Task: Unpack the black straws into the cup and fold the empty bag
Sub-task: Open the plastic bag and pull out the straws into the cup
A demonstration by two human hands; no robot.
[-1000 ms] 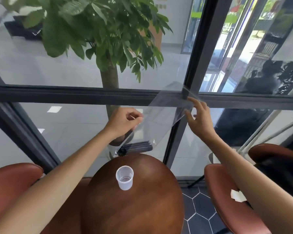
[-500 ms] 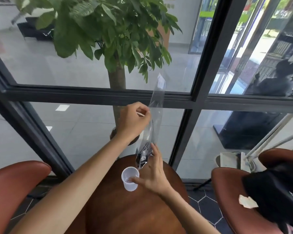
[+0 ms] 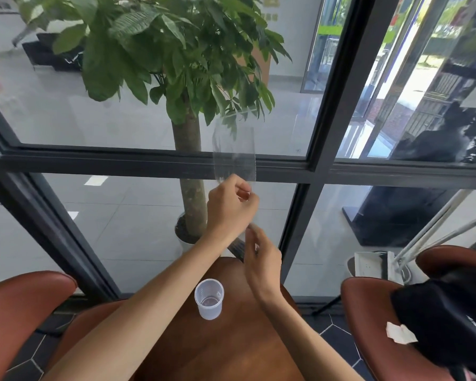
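Now: clear bag (image 3: pixel 234 155) held up over table (image 3: pixel 231 350), cup (image 3: pixel 209 298) empty.
L hand (image 3: pixel 230 207) pinches bag, top stands upright; R hand (image 3: pixel 263 259) fingers loosely curled at bag's lower end, grip unclear. Black straws (image 3: pixel 238 247) barely visible between hands.

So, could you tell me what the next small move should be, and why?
Probably the right hand should draw the straws down out of the bag towards the cup. The left hand holds the bag up above the table, the straws sit at its lower end, and the cup looks empty.
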